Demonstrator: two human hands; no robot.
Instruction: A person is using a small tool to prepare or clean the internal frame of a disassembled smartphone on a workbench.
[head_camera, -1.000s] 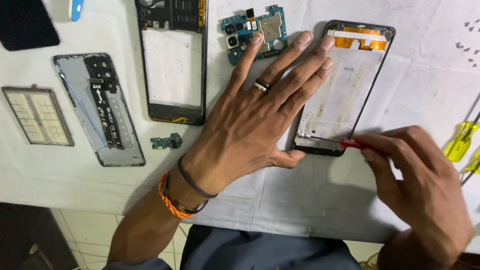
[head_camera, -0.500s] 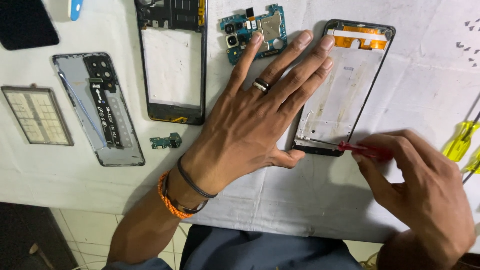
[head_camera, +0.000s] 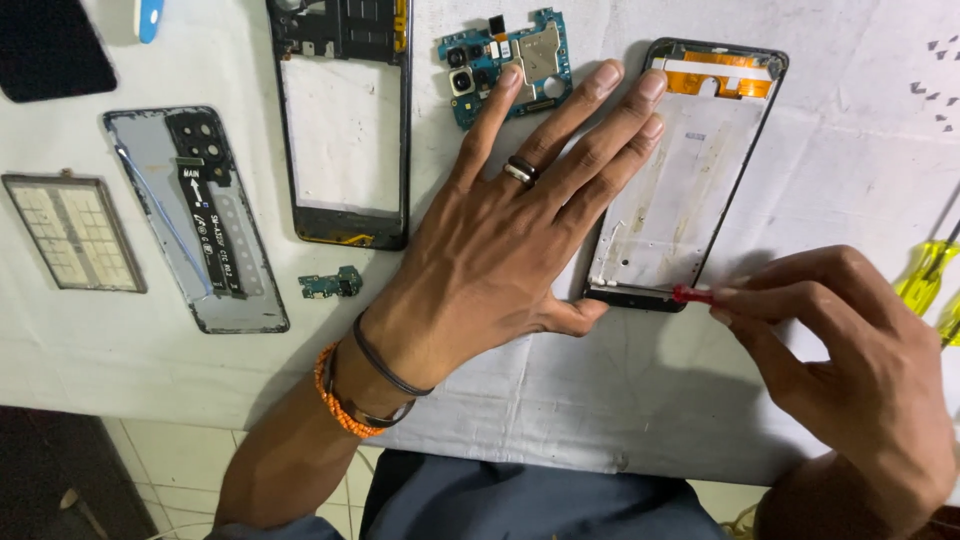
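The left hand (head_camera: 520, 230) lies flat and open, fingers spread, pressing down the left edge of a phone frame (head_camera: 690, 170) that rests on the white cloth (head_camera: 620, 390), just as it did half a second ago. The right hand (head_camera: 850, 370) pinches a small red-handled screwdriver (head_camera: 692, 294), whose tip meets the frame's lower edge; since the earlier frame the tool has slid slightly right along that edge. A blue circuit board (head_camera: 520, 55) sits just above the left fingertips, with a second black frame (head_camera: 345, 120) and a back cover (head_camera: 195, 215) further left, unmoved.
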